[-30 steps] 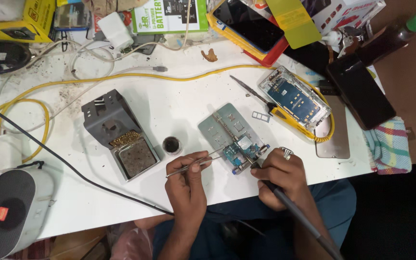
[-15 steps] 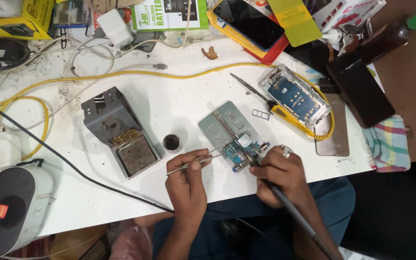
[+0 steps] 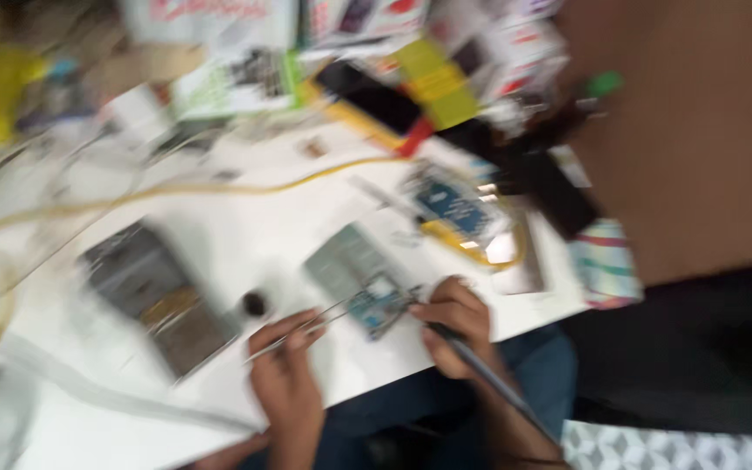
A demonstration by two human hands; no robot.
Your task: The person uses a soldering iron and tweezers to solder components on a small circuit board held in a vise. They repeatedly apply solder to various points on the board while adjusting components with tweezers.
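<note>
White worktop fills my view, heavily motion-blurred, so fine detail is out. Left hand is curled, fingers pinched on thin metal tweezers, whose tips angle up-right to the opened grey phone with a blue circuit board lying flat near the table's front edge. Right hand is clenched round a slim dark pen-shaped tool (soldering iron by its look, I can't confirm), its tip end at the board's lower right corner; tip contact is lost in blur. Both hands sit close together, either side of the board's lower end. Small dark round pot stands just left of the tweezers. Grey box-shaped stand with a brass-coloured pad lies further left. Yellow cable runs across the table behind. Second opened phone with a blue board lies up-right, well apart from my hands.
</note>
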